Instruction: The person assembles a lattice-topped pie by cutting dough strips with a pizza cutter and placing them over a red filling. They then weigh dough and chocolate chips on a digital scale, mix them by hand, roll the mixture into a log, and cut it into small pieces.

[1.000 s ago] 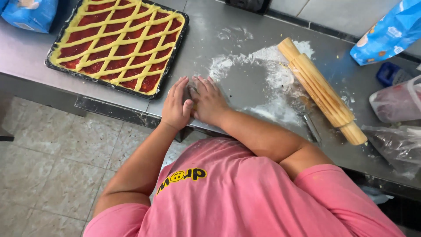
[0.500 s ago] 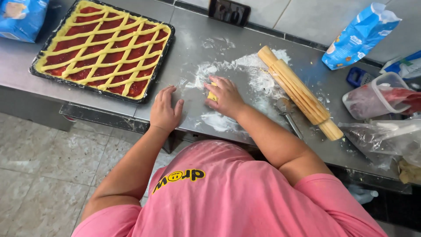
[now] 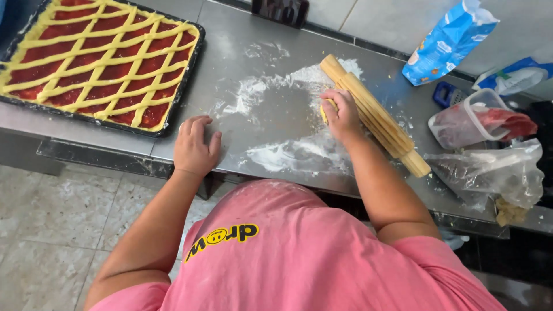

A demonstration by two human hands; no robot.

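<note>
Looking from the left edge of the frame, I see a dark baking tray (image 3: 183, 106) in the upper left, filled with a red jam tart (image 3: 98, 60) under a yellow dough lattice; it sits on the steel worktop (image 3: 242, 34). Just right of the tray's lower corner, my left hand (image 3: 194, 145) lies flat on the metal near the table's front edge — fingers relaxed and spread, gripping nothing, palm down. Between the two hands the surface is dusted with flour (image 3: 291, 152) in white smears, thickest toward the middle of the frame.

Further right, at centre, my right hand (image 3: 341, 115) is curled over a small lump of yellow dough (image 3: 326, 109), fingers bent around it and pressing it to the floured steel; only a sliver of the dough shows under the fingertips. Touching the back of that hand runs a wooden rolling pin (image 3: 377, 118), lying diagonally from upper centre down toward the right.

In the upper right a blue paper bag (image 3: 446, 43) leans against the tiled wall. Below it stands a clear plastic tub (image 3: 461, 124) with something red inside, and beside that a small blue object I cannot identify. At the far right edge lies a crumpled clear plastic bag (image 3: 495, 173). Along the bottom of the frame is my pink shirt (image 3: 311, 259) — it hides the table's near edge there.
</note>
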